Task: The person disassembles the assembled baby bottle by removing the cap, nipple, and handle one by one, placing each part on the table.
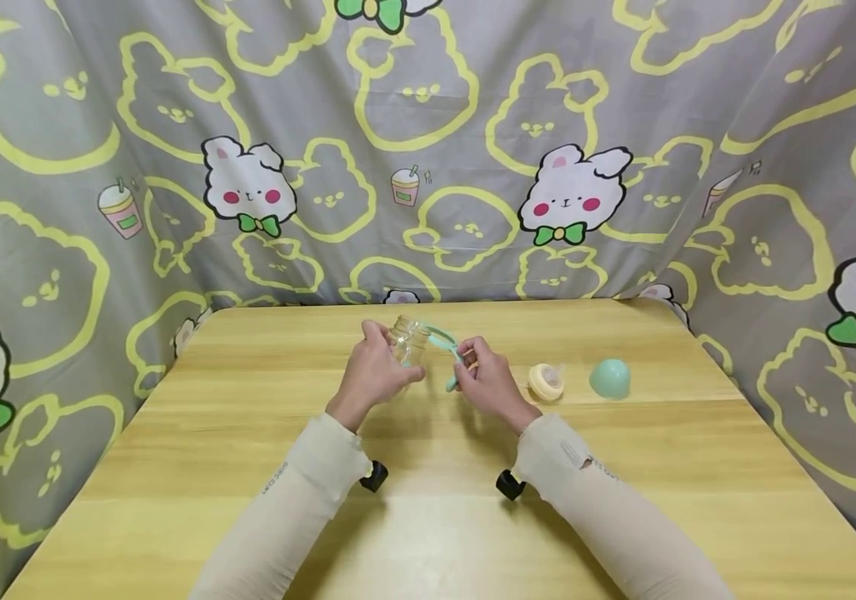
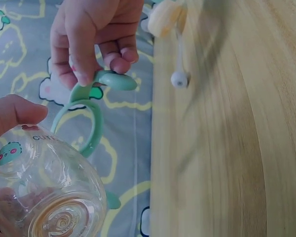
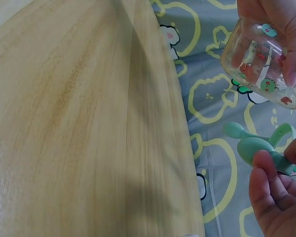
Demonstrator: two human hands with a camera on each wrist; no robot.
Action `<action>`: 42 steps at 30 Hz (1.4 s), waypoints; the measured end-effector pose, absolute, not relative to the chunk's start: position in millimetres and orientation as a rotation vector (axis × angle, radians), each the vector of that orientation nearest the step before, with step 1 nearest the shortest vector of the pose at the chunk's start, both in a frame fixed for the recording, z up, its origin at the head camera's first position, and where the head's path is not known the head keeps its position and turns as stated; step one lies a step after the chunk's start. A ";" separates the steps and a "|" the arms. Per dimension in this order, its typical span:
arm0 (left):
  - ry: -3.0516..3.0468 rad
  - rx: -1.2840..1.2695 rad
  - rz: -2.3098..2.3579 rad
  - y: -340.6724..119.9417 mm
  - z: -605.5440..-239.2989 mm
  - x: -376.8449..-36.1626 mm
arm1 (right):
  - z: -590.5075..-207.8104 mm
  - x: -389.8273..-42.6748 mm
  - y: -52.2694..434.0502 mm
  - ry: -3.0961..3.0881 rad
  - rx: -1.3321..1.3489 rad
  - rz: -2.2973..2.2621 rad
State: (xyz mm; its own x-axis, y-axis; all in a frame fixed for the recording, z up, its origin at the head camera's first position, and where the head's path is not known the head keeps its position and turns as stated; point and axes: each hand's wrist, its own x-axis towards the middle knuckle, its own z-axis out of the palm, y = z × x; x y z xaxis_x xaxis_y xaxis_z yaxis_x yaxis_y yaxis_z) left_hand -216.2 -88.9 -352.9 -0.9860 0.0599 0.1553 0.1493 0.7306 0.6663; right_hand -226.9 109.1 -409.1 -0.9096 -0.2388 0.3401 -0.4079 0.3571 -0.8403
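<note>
My left hand (image 1: 377,367) grips a clear baby bottle (image 1: 408,337), tilted with its threaded neck toward the right; small printed pictures and letters show on its wall in the left wrist view. My right hand (image 1: 489,379) pinches a green bottle handle ring (image 2: 96,121) by one of its two grips. That ring's opening stands close beside the bottle's neck, above the table. Right of the right hand, a cream nipple collar (image 1: 546,382) lies on the table; a thin tube with a white weighted end (image 2: 179,79) hangs from it in the left wrist view.
A green dome-shaped cap (image 1: 611,379) stands on the wooden table (image 1: 428,533), right of the collar. Behind the table's far edge hangs a grey patterned curtain (image 1: 465,167), which also runs along both sides. Black wrist cameras (image 1: 373,476) sit under the sleeves.
</note>
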 end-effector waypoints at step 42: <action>-2.743 -0.161 -1.121 -100.6 -350.2 -214.6 | -427.1 -225.9 101.1 -2.586 0.537 1.573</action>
State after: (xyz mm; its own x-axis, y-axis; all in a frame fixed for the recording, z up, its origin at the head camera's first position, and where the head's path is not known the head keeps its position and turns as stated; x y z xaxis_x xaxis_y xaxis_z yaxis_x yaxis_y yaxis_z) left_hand -214.6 -100.6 -350.2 -0.9791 0.0342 0.2006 0.1649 0.7110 0.6836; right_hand -225.9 101.1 -427.1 -0.9368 -0.2593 0.2349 -0.3279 0.4161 -0.8481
